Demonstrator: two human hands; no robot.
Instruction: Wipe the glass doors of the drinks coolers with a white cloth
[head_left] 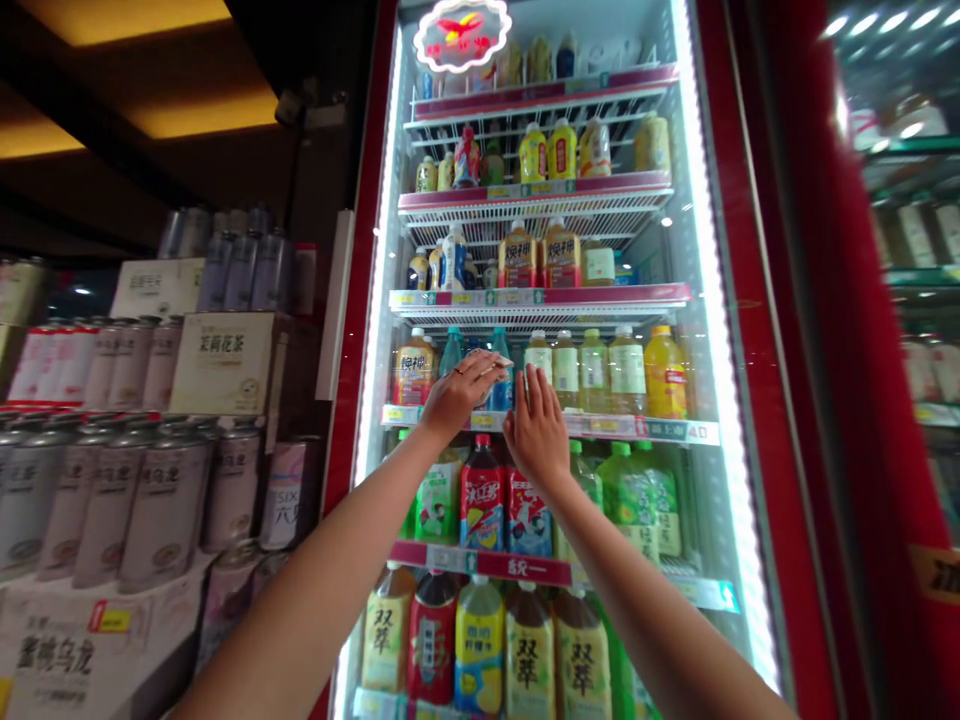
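Both my arms reach up toward the glass door (694,350) of a lit drinks fridge. My left hand (466,392) is in front of the middle shelf, its fingers bent over a small whitish piece of cloth or tissue (505,362) that shows at the fingertips. Most of that piece is hidden under the hand. Just to the right and slightly lower, my right hand (538,425) lies flat with fingers stretched upward, seemingly against the glass, holding nothing. Behind the hands, beyond the glass, stand blue bottles (451,350) and red-labelled bottles (481,490).
Shelves of bottled drinks (517,255) fill the fridge. A red frame (772,400) borders it. On the left, stacked cartons (225,362) carry rows of pale cans (161,505). Another fridge (911,250) stands at the right.
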